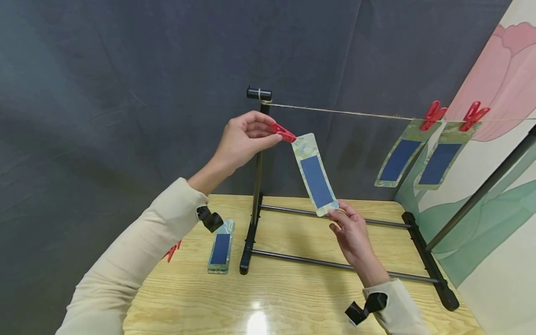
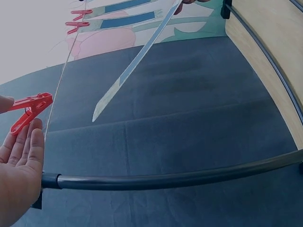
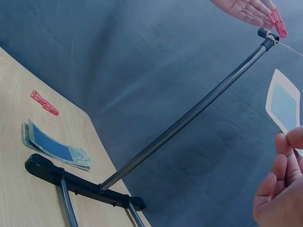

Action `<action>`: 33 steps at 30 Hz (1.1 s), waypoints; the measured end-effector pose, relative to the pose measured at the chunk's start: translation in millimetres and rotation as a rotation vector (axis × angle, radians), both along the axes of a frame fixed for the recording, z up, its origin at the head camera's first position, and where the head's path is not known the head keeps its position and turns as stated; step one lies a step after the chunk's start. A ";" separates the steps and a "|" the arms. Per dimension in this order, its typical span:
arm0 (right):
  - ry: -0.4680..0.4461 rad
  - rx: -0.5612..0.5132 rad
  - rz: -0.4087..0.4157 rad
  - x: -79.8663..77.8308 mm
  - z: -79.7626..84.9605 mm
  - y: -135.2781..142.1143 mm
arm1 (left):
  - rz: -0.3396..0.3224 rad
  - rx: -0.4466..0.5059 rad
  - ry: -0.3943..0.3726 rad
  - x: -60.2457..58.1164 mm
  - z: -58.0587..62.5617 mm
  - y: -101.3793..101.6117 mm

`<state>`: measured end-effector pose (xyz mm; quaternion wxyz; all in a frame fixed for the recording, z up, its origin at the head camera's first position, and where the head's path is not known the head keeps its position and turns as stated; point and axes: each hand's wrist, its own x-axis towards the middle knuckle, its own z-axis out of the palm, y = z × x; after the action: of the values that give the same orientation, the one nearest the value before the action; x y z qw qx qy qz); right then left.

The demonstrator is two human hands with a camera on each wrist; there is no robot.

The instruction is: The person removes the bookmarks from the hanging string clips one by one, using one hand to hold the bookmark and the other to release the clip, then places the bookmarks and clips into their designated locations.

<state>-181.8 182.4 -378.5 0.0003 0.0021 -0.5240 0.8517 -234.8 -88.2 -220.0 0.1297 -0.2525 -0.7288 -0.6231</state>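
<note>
Thumb and fingertips of my left hand [image 1: 244, 142] pinch the handles of a red clothespin [image 1: 284, 132] close to the left end of a string [image 1: 335, 110]. Lower down, my right hand [image 1: 353, 239] holds a long card [image 1: 316, 179] by its bottom end, between thumb and fingers. The card is pale green with a dark blue panel and leans with its top to the left. Although the clothespin's tip meets the card's top corner in the head view, the left wrist view shows a gap between clothespin [image 2: 32, 109] and card [image 2: 142, 54].
Two similar cards [image 1: 399, 158] hang at the string's right, each under a red clothespin [image 1: 433, 115]. The string is tied to a black metal frame [image 1: 258, 181] standing on the wooden table [image 1: 188, 298]. Left of it lie a card stack [image 1: 220, 249] and red clothespins [image 3: 45, 103].
</note>
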 end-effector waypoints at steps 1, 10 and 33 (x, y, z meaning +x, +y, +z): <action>0.003 0.003 0.005 0.7 -0.2 -0.6 | 0.003 0.003 0.004 0.5 -0.4 -1.9; 0.007 0.030 0.034 5.1 -1.8 -8.3 | 0.018 0.028 0.026 2.1 -6.0 -15.8; -0.023 0.075 0.107 13.9 -10.0 -36.5 | 0.122 0.142 0.007 14.7 -28.0 -58.7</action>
<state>-168.0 145.9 -388.6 -0.0513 0.0201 -0.5548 0.8302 -220.2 -146.9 -248.0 0.1876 -0.2000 -0.6964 -0.6632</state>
